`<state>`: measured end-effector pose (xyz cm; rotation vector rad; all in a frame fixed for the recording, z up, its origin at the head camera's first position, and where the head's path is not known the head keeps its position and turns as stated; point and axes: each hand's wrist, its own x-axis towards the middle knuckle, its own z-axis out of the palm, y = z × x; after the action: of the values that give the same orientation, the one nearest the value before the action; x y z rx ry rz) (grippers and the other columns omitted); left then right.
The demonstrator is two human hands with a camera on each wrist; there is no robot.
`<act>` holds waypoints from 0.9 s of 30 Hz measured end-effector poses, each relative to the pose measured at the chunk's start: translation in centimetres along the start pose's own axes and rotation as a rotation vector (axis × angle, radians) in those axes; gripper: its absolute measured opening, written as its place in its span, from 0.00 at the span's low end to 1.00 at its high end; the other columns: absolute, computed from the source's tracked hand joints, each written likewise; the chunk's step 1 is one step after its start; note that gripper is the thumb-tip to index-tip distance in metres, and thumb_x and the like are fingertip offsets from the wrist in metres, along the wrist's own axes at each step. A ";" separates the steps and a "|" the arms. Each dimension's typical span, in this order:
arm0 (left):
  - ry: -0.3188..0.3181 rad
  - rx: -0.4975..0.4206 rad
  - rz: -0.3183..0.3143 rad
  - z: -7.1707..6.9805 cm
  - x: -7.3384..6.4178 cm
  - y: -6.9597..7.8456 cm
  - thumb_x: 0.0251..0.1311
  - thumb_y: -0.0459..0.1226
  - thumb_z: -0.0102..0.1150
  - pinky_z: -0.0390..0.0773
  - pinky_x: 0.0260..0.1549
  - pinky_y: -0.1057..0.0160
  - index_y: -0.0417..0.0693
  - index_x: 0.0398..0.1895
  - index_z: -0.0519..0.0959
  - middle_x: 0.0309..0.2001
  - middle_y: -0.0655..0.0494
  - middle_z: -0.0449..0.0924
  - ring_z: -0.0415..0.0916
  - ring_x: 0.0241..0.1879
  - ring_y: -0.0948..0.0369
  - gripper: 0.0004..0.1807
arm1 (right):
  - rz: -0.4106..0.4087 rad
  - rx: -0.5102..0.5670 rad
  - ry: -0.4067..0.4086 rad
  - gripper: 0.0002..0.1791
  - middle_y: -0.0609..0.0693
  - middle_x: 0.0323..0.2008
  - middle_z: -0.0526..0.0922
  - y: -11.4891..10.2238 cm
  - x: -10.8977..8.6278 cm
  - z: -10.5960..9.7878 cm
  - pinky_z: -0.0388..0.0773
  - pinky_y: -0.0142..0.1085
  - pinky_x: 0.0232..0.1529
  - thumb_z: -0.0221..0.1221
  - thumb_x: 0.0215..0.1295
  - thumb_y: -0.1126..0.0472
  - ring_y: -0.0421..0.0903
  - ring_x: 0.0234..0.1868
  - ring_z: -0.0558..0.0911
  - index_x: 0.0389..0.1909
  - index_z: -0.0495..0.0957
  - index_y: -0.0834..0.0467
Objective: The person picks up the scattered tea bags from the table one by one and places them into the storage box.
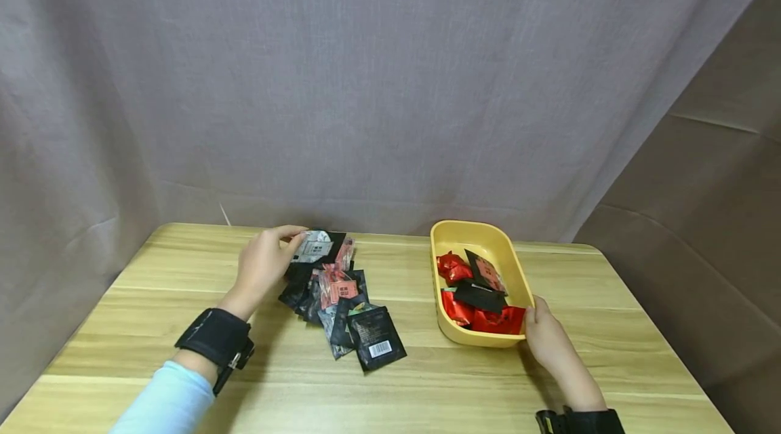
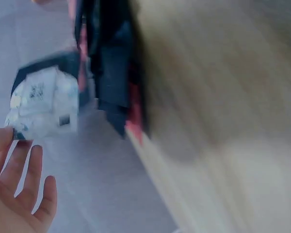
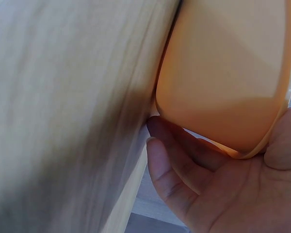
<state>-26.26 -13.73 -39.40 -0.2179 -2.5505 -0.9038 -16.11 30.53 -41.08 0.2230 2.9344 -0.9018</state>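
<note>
Thumb and forefinger of my left hand (image 1: 264,268) pinch a black sachet with a pale front (image 1: 313,248) at its corner. In the left wrist view that sachet (image 2: 41,99) is held off to the side of a heap of other sachets (image 2: 111,58). On the table the heap (image 1: 338,290) mixes black, grey and pink packets, and one black sachet with a barcode (image 1: 375,339) lies nearest me. My right hand (image 1: 549,336) grips the near right corner of a yellow plastic bin (image 1: 444,305), thumb at the rim and fingers against the outside wall (image 3: 223,73).
Inside the bin are several shiny red wrapped packets (image 1: 497,320) and two dark sachets (image 1: 485,272). A wood-grain table (image 1: 427,393) carries everything. Grey cloth (image 1: 366,95) hangs right behind its far edge, with more cloth at both sides.
</note>
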 end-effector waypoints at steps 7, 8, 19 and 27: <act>0.010 -0.049 0.073 0.5 0.0 3.1 0.63 0.43 0.54 0.77 0.25 0.54 0.51 0.42 0.83 0.35 0.49 0.88 0.80 0.31 0.56 0.11 | 0.004 -0.020 0.005 0.27 0.82 0.61 0.62 -0.2 0.0 -0.1 0.63 0.67 0.60 0.26 0.74 0.62 0.73 0.61 0.62 0.66 0.46 0.77; 0.004 -0.052 0.089 0.8 -0.2 3.7 0.63 0.42 0.54 0.76 0.23 0.56 0.52 0.42 0.83 0.36 0.50 0.88 0.79 0.30 0.57 0.11 | 0.002 -0.020 0.004 0.27 0.82 0.61 0.62 -0.2 0.0 -0.1 0.63 0.67 0.60 0.26 0.74 0.62 0.73 0.61 0.62 0.66 0.46 0.77; 0.036 -0.090 0.359 6.3 -2.1 12.0 0.60 0.42 0.58 0.83 0.31 0.61 0.57 0.40 0.84 0.39 0.60 0.87 0.80 0.36 0.63 0.08 | 0.005 -0.026 -0.009 0.28 0.83 0.61 0.60 0.4 -0.1 -0.4 0.63 0.68 0.61 0.25 0.74 0.62 0.74 0.62 0.61 0.66 0.45 0.78; 0.003 -0.046 0.561 9.7 -4.4 17.7 0.61 0.44 0.56 0.80 0.48 0.66 0.63 0.41 0.84 0.44 0.67 0.84 0.77 0.46 0.68 0.09 | 0.018 -0.017 -0.008 0.28 0.83 0.62 0.60 0.4 -0.2 -0.5 0.62 0.67 0.61 0.25 0.74 0.62 0.74 0.62 0.60 0.67 0.45 0.78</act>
<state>-20.63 6.07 -38.15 -0.8893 -2.2711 -0.7319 -15.85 31.13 -40.83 0.2444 2.9266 -0.8723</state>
